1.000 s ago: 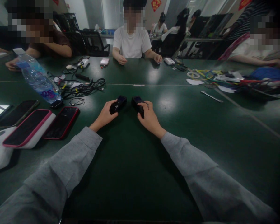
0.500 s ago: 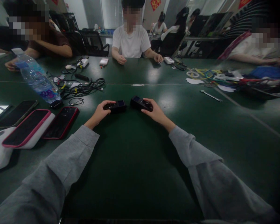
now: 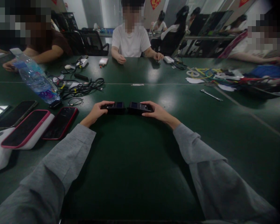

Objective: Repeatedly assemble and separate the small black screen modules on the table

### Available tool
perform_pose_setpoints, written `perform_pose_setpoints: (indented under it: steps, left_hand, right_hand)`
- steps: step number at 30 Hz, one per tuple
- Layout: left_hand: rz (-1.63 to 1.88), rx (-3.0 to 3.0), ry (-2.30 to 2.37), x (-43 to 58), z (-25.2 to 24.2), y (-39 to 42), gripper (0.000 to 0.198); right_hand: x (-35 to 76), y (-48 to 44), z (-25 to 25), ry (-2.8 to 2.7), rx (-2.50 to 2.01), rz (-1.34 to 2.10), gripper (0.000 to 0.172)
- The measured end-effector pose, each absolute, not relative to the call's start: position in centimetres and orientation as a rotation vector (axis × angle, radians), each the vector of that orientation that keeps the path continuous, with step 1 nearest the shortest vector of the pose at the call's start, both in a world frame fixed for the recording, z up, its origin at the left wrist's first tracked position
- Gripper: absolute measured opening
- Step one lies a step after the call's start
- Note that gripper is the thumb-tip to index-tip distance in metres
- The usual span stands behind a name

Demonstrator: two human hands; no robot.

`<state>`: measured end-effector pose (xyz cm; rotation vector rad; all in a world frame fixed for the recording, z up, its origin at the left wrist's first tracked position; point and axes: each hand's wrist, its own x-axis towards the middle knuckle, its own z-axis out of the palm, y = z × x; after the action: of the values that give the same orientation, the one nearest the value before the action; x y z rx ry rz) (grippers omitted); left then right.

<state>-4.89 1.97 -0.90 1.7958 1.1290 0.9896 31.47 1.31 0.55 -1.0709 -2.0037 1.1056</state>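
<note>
My left hand (image 3: 98,111) is closed around the outer end of a small black device with a screen (image 3: 119,107), thumb on the near side and fingers over the top. A second, similar black device with a screen (image 3: 135,107) is gripped at its outer end by my right hand (image 3: 157,111). Both devices rest on the dark green table (image 3: 130,161), their screen ends facing each other across a narrow gap. Each shows a dark bluish screen and some buttons, partly covered by my fingers.
Left of my arms lie a red-cased phone (image 3: 62,123), a pink-edged phone (image 3: 26,128) and a dark phone (image 3: 16,113). A plastic bottle (image 3: 37,79) leans beside black cables (image 3: 84,87). To the right are a wrench (image 3: 211,95) and a cable pile (image 3: 238,76). People sit opposite.
My right hand has turned its device straighter and lower, lining it up with the left one. The left device has shifted slightly left and down. The gap between them has narrowed.
</note>
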Motion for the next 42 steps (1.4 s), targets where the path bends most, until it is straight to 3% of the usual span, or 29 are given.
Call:
perform_pose_setpoints:
  steps: [36, 42]
  left_hand:
    - [0.957, 1.92, 1.133, -3.9, 0.1, 1.0, 0.055]
    - [0.978, 2.034, 1.144, -4.1, -0.6, 1.4, 0.061]
  right_hand:
    - [31.0, 1.1, 0.4, -1.97, -1.068, 1.094, 0.063]
    - [30.0, 1.3, -1.0, -1.886, -1.168, 0.729, 0.059]
